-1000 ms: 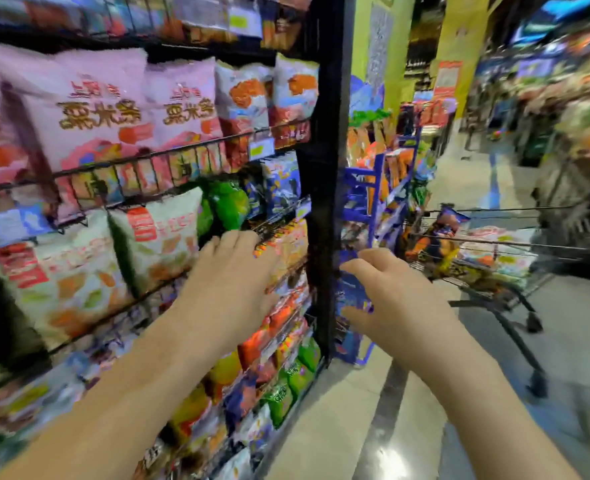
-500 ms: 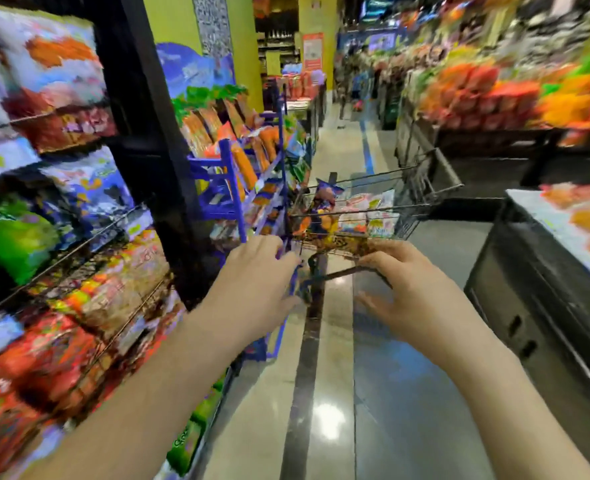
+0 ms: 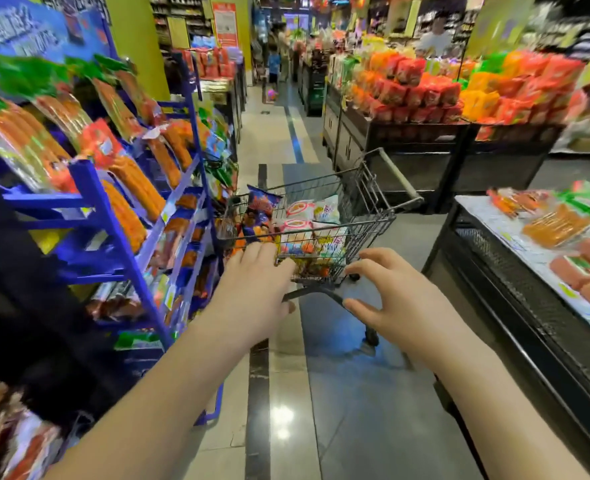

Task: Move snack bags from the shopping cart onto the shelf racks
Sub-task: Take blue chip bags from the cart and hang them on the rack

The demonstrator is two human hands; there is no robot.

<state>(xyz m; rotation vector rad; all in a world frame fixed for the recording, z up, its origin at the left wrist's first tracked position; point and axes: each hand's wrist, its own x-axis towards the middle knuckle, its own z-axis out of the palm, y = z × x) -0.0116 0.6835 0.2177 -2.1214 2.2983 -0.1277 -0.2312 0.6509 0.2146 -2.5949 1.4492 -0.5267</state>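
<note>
Snack bags [image 3: 299, 210], glossy, fill the wire shopping cart [image 3: 369, 206]; left hand [image 3: 252, 292] and right hand [image 3: 399, 301] hover loose-fingered, empty.

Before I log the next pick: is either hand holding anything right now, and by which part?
Nothing is held. The left hand and right hand are both open and empty, extended toward the shopping cart.

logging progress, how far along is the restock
Done: cannot tell; the shelf at the left edge is mostly out of view. In hand: nothing; the left hand and right hand are open and empty, reaching toward the cart. Left: the cart holds several bags, none lifted yet, so most of the moving seems to remain.
</note>
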